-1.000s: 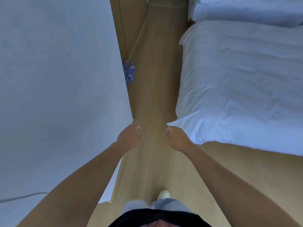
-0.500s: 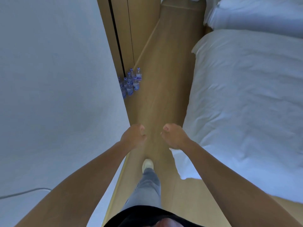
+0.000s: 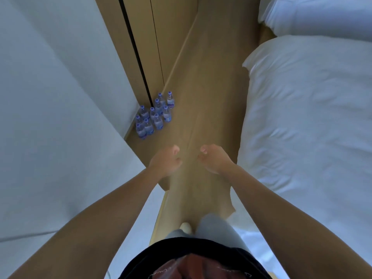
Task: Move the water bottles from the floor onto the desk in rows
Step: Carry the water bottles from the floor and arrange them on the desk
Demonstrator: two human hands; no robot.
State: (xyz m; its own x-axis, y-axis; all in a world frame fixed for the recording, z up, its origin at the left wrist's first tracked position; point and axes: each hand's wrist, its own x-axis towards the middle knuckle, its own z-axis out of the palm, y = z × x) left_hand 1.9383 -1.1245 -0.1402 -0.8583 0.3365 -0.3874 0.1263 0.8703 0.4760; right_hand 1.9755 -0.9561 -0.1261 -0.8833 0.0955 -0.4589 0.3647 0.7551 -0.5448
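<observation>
Several small clear water bottles [image 3: 155, 115] with blue labels and pale caps stand upright in a tight cluster on the wooden floor, against the corner where the white wall meets a wooden panel. My left hand [image 3: 166, 161] and my right hand [image 3: 214, 159] are held out in front of me, side by side, a little short of the bottles. Both hands hold nothing and their fingers hang loosely curled. No desk is in view.
A white wall [image 3: 50, 117] fills the left side. A bed with white bedding [image 3: 306, 121] runs along the right, with a second one [image 3: 322, 15] at the top right. A narrow strip of wooden floor [image 3: 205, 87] runs between them. Wooden panels [image 3: 145, 37] stand behind the bottles.
I have walked forward along the floor strip, so the bottles have come much closer and more of the cluster shows. Both hands stay held out in front, their fingers a little less tightly curled.
</observation>
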